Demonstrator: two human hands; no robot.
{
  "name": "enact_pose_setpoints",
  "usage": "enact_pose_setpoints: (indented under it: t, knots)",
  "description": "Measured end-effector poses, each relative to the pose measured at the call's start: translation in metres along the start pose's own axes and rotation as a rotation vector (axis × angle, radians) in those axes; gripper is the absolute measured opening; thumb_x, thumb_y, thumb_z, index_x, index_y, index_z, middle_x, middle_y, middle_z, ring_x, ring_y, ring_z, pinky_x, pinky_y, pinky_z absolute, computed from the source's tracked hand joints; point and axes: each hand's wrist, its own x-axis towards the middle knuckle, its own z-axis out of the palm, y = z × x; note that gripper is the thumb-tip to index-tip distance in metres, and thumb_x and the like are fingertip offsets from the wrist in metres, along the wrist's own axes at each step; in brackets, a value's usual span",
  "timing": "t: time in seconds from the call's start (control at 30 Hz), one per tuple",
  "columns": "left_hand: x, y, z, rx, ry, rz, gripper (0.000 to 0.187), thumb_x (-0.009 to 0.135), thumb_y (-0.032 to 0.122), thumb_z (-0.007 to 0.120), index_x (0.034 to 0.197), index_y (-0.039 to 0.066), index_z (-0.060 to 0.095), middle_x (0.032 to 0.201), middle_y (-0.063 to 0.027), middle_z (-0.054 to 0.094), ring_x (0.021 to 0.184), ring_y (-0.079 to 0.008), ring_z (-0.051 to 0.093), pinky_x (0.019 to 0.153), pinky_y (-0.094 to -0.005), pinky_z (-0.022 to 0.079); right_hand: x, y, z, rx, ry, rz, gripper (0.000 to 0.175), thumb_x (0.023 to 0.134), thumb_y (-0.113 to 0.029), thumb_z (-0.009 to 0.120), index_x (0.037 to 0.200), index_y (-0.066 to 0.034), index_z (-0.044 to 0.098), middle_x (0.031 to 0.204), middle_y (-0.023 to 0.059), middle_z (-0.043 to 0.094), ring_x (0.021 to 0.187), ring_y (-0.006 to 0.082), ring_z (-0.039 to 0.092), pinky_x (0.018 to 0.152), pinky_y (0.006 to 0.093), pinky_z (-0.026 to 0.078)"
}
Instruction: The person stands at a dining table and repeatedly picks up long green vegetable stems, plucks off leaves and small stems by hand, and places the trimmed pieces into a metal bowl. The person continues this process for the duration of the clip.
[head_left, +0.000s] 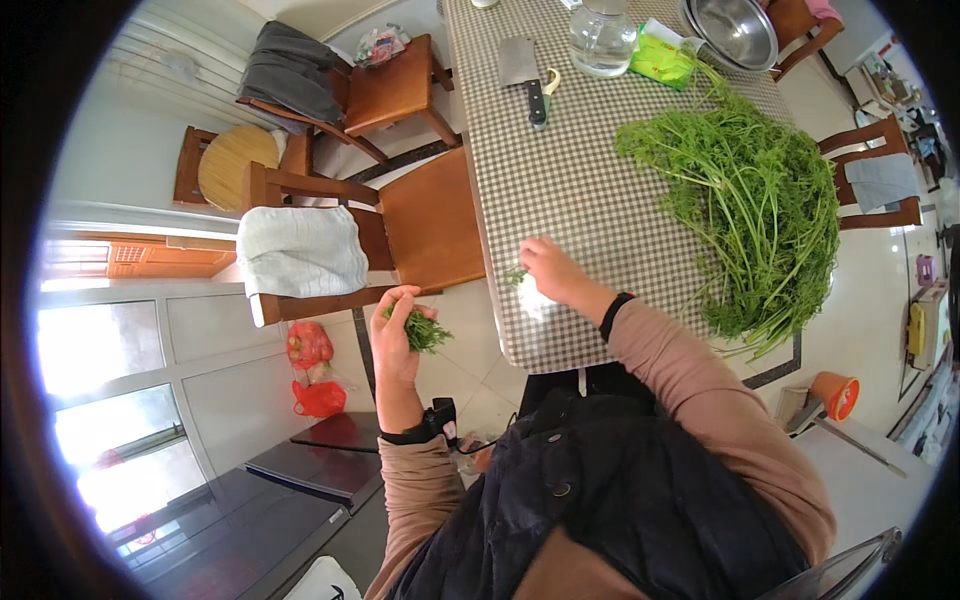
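My left hand (397, 322) is closed around a small bunch of feathery green herb (425, 331), left of the table and above the floor. At the table's near left corner, my right hand (553, 271) is low over the checked tablecloth (585, 202). Its fingers are bent beside a small green sprig (516, 276); whether they pinch it I cannot tell. A large heap of feathery leafy greens (750, 210) with long pale stems covers the table's right side.
A cleaver (519, 64), a peeler-like tool (553, 81), a glass jug (600, 45), a green packet (660, 64) and metal bowls (735, 30) lie farther up the table. A wooden chair (431, 217) stands against its left side, with a cloth (300, 251) over the backrest.
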Motion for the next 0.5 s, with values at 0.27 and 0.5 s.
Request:
enact_pose_setpoints:
  t: [0.27,0.5]
  knots:
    - [0.009,-0.006,-0.009,-0.025,0.019,-0.024,0.01,0.093,0.01,0.055,0.096,0.001,0.058,0.068,-0.0055,0.057,0.063,-0.0149,0.058,0.067,-0.0312,0.051,-0.029,0.027,-0.044,-0.013,0.208,0.205,0.014,0.08,0.008,0.047,0.089,0.0002,0.054,0.089,0.0142,0.051,0.086,0.0314,0.051,0.076,0.0404,0.044]
    - [0.019,-0.012,-0.012,-0.025,-0.024,-0.058,0.01,0.093,0.011,0.055,0.094,0.002,0.058,0.072,-0.0038,0.056,0.064,-0.0145,0.058,0.066,-0.0303,0.05,-0.062,0.06,-0.063,-0.191,0.317,0.381,0.013,0.077,0.006,0.057,0.087,-0.0005,0.054,0.092,0.0172,0.052,0.085,0.0347,0.05,0.074,0.0436,0.042]
